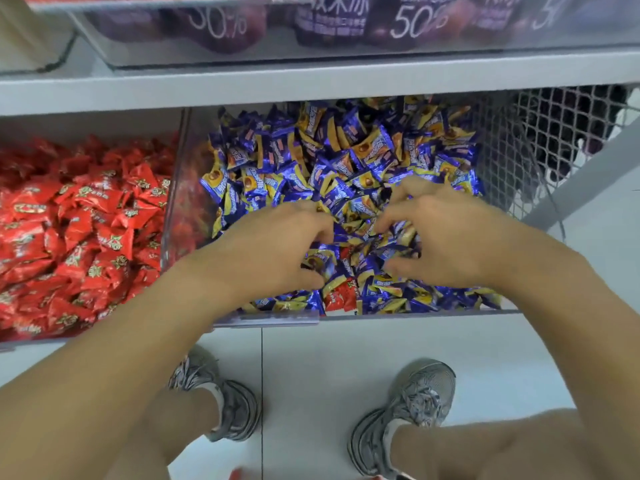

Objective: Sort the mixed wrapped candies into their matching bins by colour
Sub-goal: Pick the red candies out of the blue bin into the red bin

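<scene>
Still digging: both of my hands are down in the blue bin [498, 309], and red strays remain in it.

Most of the sorting looks settled, I'd judge: the red bin [20, 342] off to the left of my left hand [277, 247] shows only red candies [86, 216], crinkly foil pillows with pinched ends. Between my hands lie blue-and-gold candies [332, 157], glossy and slippery-looking, heaped loosely. One red stray [341, 295] sits just below my hands against the clear plastic front wall, and another speck of red shows between my thumbs (hard to make out). My left hand is curled into the pile, thumb and fingers bent, but whether it pinches a wrapper I cannot tell; my right hand [446, 233] claws in likewise, fingers buried among wrappers, grip unclear.
</scene>
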Action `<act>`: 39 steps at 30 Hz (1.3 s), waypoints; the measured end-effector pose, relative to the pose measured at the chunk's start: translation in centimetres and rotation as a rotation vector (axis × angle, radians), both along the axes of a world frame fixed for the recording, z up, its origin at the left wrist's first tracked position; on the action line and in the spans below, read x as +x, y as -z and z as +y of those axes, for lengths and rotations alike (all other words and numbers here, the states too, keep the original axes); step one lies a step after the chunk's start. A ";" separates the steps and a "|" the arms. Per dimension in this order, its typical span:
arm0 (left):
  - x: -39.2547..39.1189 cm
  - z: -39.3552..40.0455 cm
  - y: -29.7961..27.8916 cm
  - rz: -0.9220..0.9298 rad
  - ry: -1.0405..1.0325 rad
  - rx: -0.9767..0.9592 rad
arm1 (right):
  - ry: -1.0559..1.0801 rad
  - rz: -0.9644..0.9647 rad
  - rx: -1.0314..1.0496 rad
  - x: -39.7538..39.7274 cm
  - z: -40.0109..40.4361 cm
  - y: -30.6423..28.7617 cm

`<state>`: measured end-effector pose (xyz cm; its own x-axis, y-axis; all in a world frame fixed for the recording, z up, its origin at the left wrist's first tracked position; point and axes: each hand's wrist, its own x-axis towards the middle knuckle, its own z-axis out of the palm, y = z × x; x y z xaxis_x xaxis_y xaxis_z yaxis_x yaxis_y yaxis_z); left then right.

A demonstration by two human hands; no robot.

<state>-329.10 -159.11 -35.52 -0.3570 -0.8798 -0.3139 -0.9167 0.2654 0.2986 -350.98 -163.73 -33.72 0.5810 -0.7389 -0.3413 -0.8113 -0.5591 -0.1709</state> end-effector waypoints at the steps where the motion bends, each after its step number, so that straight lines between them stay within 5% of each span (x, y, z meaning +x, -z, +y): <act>1: 0.0 0.1 -0.3 0.061 -0.003 -0.018 | 0.014 0.002 -0.006 -0.2 0.3 -0.4; 7: -1.9 -0.3 1.4 0.217 0.264 0.148 | -0.106 -0.031 -0.334 1.2 2.5 0.1; 13: -0.1 -0.9 2.5 -0.019 0.298 0.052 | -0.221 -0.170 0.079 2.7 2.3 1.9; 22: -0.1 -0.5 2.3 -0.100 0.277 0.060 | -0.323 0.028 0.015 3.8 1.3 4.0; 39: -0.6 -0.2 2.6 -0.034 0.176 0.039 | -0.096 -0.440 0.188 0.9 0.8 2.9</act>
